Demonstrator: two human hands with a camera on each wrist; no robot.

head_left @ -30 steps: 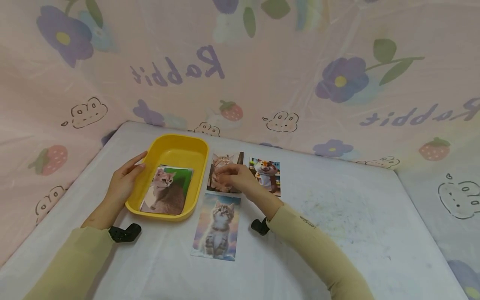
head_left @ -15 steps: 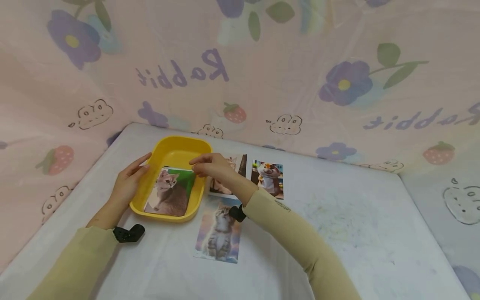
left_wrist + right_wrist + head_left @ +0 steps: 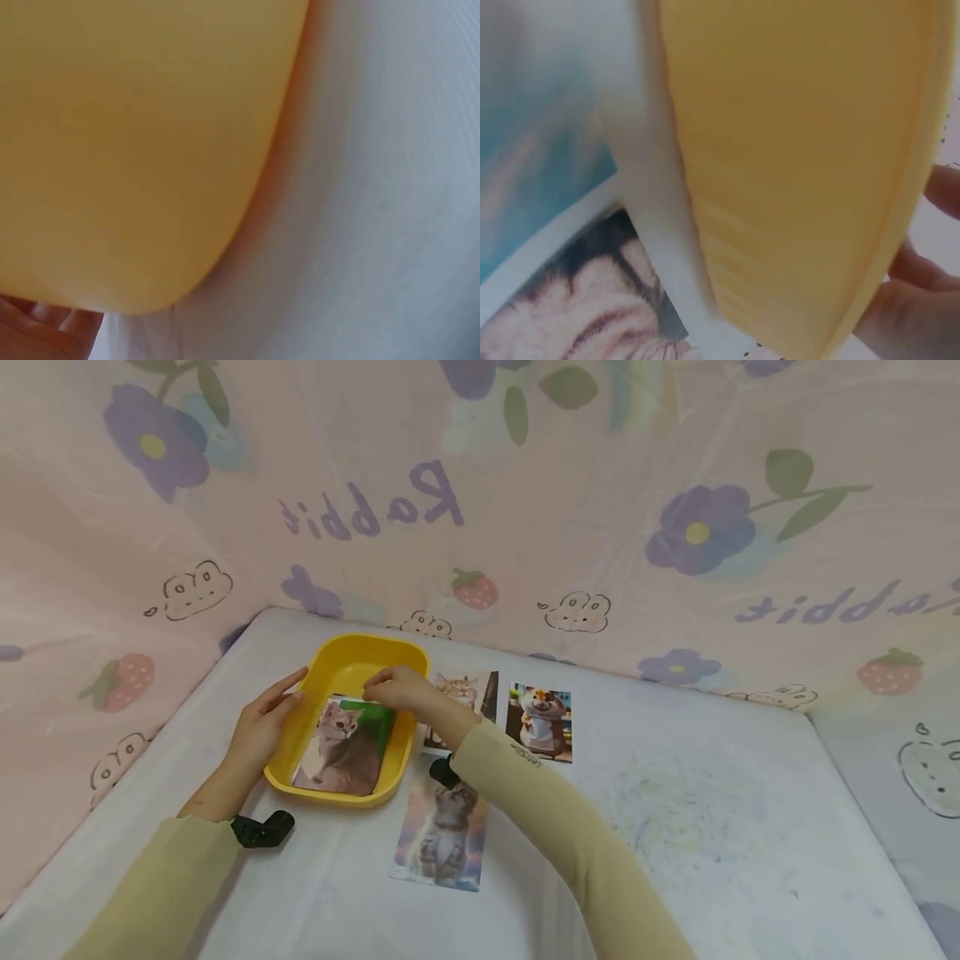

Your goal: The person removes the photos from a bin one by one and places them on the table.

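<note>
A yellow plastic tray (image 3: 408, 752) rests on the white table, holding a small stack of picture cards. The top card (image 3: 348, 752) shows a brown cat on a green and pale background. My left hand (image 3: 258, 727) holds the tray's left side, thumb near the rim and fingers along the outer wall. Over the tray's right rim reaches my right hand (image 3: 405, 692), its bent fingers at the upper right corner of the stack; whether they pinch a card is hidden. Under that wrist lie a ginger cat card (image 3: 461, 692) and a grey kitten card (image 3: 442, 847), both partly covered.
A hamster card (image 3: 540, 722) lies right of the ginger cat card. The white table (image 3: 697, 827) stretches away to the right. Behind it hangs a pink printed cloth (image 3: 525, 510). A black wrist device (image 3: 264, 829) sits at the left cuff.
My right hand has moved left from the ginger cat card, over the tray's rim, to the stack's upper right corner. The left hand stays at the tray; the view has shifted slightly.
</note>
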